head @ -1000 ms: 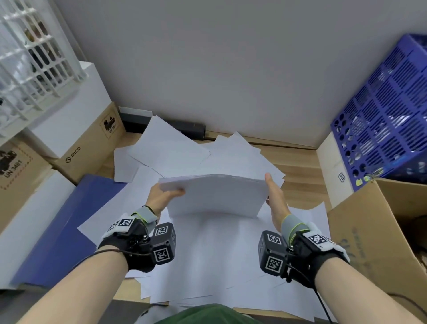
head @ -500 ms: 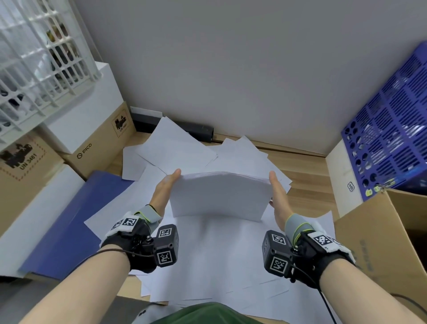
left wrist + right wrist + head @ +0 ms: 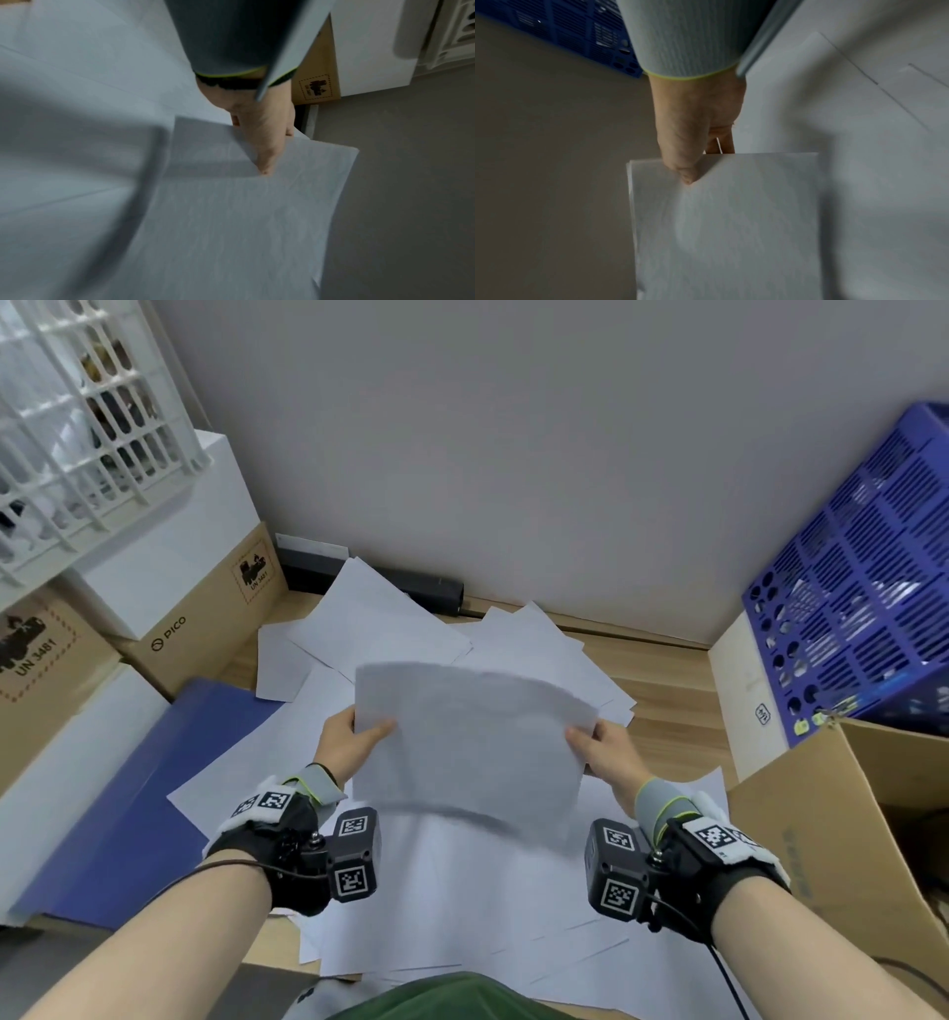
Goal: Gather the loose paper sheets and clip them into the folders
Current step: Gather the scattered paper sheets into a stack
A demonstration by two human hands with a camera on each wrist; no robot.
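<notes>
I hold a stack of white paper sheets [image 3: 470, 742] in the air above the desk, tilted toward me. My left hand [image 3: 354, 737] pinches its left edge, thumb on top. My right hand [image 3: 598, 747] pinches the right edge the same way. In the left wrist view the left hand [image 3: 264, 146] presses its thumb on the stack [image 3: 244, 233]; in the right wrist view the right hand [image 3: 693, 142] grips the stack [image 3: 726, 223] at its top edge. Several loose sheets [image 3: 462, 906] lie spread over the desk below. A blue folder [image 3: 144, 788] lies at the left, partly under loose sheets.
Cardboard boxes [image 3: 205, 618] and a white crate [image 3: 77, 403] stand at the left. A blue crate [image 3: 862, 588] and an open cardboard box [image 3: 842, 814] stand at the right. A dark bar [image 3: 426, 590] lies along the wall. Bare wooden desk [image 3: 667, 711] shows at the back right.
The stack was held between flat palms half a second ago; now both hands pinch its side edges with thumbs on top, and it has tipped up toward me.
</notes>
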